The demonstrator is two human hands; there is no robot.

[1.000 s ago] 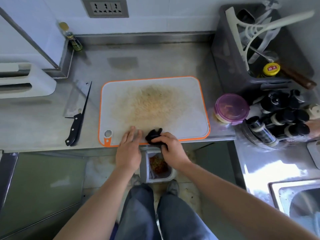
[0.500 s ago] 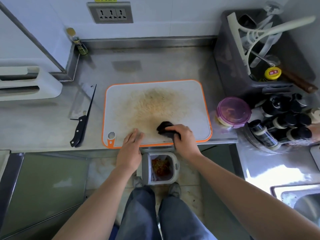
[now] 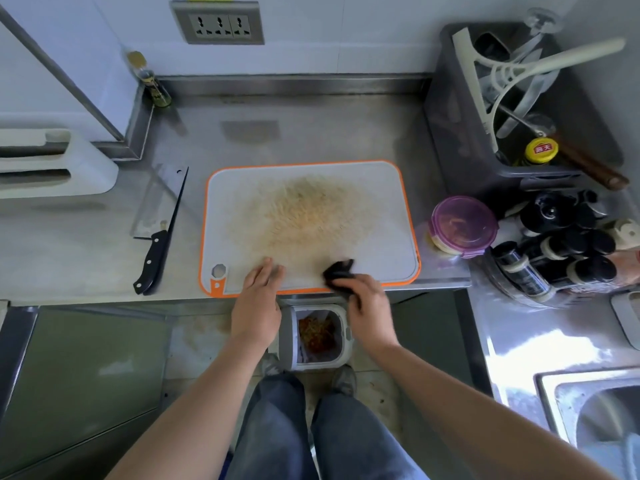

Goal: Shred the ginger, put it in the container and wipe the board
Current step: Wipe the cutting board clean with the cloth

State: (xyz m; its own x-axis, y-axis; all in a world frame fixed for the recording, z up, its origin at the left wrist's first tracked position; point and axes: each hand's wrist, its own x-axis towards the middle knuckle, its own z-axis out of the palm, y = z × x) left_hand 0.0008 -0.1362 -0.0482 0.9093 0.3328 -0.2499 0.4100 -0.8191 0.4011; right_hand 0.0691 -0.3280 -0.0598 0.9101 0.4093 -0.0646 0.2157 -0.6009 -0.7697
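Gripping a wadded black cloth in the right hand, fingers curled round it, and pressing it onto the near strip of the cutting board, right of middle. Bracing with the left hand, laid flat and slack over the board's near edge, holding nothing.

Since a second ago, moved the cloth rightward along that edge, with a short push up toward the middle and back; kept the left hand where it was. Points to wiping under way, probably the last step of the task.

Still showing a broad tan stain mid-board, with the cloth only at its lower fringe; cannot tell whether residue or lasting discolouration. No ginger visible on the board. Presumably shut away in the purple-lidded container just beside the board's right edge, with something yellowish showing through its wall.

Further out: cleaver lying left of the board on the steel counter, open bin on the floor below the hands.
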